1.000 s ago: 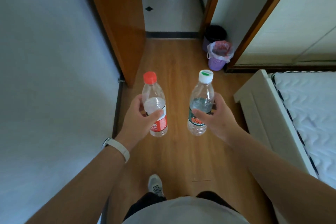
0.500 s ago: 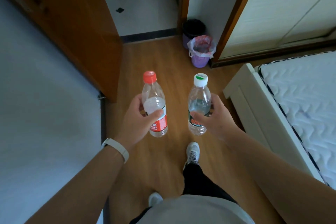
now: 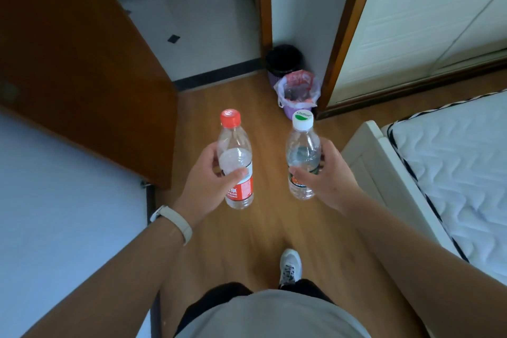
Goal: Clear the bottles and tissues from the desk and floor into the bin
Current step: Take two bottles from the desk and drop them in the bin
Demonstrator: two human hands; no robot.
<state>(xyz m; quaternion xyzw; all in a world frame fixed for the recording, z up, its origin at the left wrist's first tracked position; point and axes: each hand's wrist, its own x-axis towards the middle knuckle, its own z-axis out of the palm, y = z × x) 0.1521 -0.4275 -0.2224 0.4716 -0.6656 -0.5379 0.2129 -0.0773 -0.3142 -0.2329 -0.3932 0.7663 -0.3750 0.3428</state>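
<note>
Our left hand (image 3: 204,181) wraps its fingers around a clear plastic bottle with a red cap and red label (image 3: 235,162), held upright. Our right hand (image 3: 326,177) grips a clear plastic bottle with a white cap and green label (image 3: 303,158) the same way, just beside it at three o'clock. At twelve o'clock on the wooden floor (image 3: 219,107) stands a purple bin lined with a translucent bag (image 3: 297,93), a black bin (image 3: 285,60) touching behind it.
</note>
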